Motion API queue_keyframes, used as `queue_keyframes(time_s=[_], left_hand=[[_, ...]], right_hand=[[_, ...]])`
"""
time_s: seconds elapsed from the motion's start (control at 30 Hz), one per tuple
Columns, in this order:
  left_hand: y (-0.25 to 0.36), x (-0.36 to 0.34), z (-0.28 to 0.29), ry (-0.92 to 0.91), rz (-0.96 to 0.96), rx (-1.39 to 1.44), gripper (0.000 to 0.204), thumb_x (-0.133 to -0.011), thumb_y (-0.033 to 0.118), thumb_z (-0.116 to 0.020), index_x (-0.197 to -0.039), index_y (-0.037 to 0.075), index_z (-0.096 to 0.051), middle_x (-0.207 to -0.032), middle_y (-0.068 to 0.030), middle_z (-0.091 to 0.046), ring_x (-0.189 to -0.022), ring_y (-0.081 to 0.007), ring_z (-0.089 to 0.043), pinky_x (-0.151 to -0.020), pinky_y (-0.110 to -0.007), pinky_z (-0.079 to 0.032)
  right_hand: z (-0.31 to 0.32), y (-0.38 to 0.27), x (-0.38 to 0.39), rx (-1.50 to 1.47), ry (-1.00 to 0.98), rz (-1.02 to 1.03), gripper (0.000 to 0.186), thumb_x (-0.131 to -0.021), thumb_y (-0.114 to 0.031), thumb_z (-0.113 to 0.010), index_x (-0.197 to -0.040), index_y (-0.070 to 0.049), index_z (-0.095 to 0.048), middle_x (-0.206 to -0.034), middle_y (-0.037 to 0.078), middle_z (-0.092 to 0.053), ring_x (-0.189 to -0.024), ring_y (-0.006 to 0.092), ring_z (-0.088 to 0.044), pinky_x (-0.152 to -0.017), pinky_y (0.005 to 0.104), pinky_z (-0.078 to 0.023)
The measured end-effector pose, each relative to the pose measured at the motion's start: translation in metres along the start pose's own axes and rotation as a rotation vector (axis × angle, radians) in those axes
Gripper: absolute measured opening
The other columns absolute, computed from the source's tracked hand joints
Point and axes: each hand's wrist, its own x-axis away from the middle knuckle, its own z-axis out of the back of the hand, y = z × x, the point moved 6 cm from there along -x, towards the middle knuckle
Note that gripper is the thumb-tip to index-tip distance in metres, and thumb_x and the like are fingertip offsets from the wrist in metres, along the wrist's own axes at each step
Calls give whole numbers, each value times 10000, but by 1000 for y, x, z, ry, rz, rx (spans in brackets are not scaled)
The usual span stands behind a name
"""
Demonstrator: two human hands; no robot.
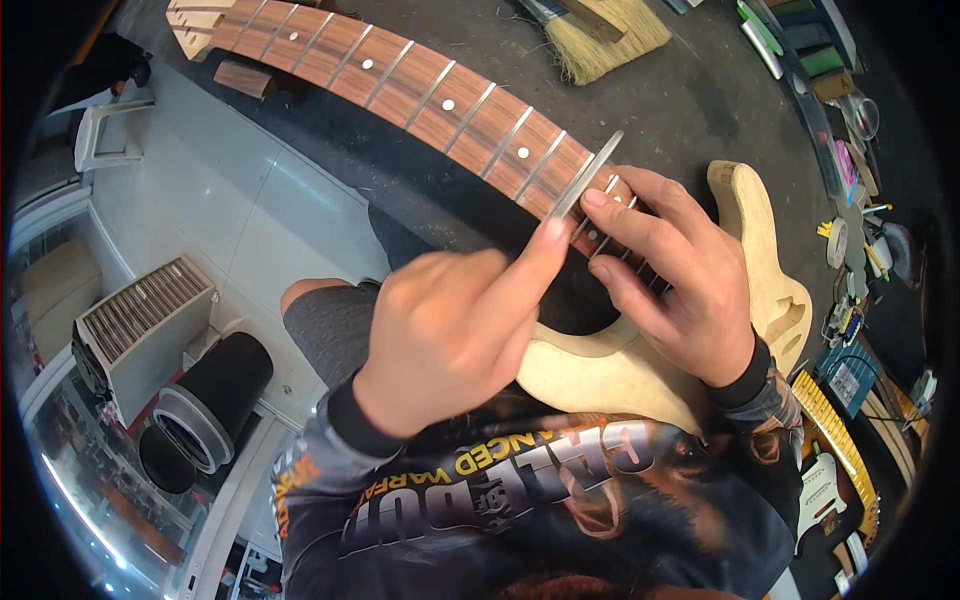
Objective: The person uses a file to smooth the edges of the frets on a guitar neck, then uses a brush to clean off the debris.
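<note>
A guitar neck [430, 95] with a dark wood fretboard, metal frets and white dot inlays runs from the upper left toward the middle, joined or laid against a pale unfinished guitar body [610, 372]. My left hand [450, 325], slightly blurred, closes on a slim metal file [590, 175] with the index finger stretched along it. That file lies across the fretboard, over or beside a fret. Close by, my right hand [680, 265] grips the neck's body end, its thumb and fingers curled over the fretboard edges and one fingertip near the file.
The neck lies over a dark workbench [690, 120]. A straw-coloured brush [610, 45] rests at the top, and a small wood block [243, 79] sits under the headstock. Tools and tape crowd the right edge, near another guitar neck [838, 430]. A black bin [235, 375] stands on the floor.
</note>
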Motion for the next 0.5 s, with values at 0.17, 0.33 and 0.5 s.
queue_keyframes(time_s=[0.17, 0.33, 0.5], left_hand=[[4, 50, 14, -68, 33, -37, 657, -769, -33, -792, -1425, -26, -777, -698, -24, -475, -552, -213, -516, -537, -386, -436], [15, 75, 26, -19, 13, 17, 650, -738, -60, -779, -1387, -55, -787, -672, -21, -440, -517, -198, -466, -510, -378, -409], [8, 65, 21, -48, 28, 4, 654, -759, -50, -790, -1413, -45, -776, -681, -17, -450, -528, -201, -479, -518, -373, -420]], right_hand=[[-1, 1, 2, 12, -9, -15, 560, -832, -72, -931, -1372, -136, -797, -1330, 139, -758, -939, 288, -789, -778, 384, -644], [2, 0, 1, 4, -20, -9, 563, -834, -71, -931, -1376, -138, -796, -1335, 138, -757, -939, 286, -789, -779, 383, -644], [0, -1, 0, 0, -25, -16, 555, -843, -74, -926, -1378, -136, -793, -1338, 138, -756, -945, 282, -792, -778, 386, -646]])
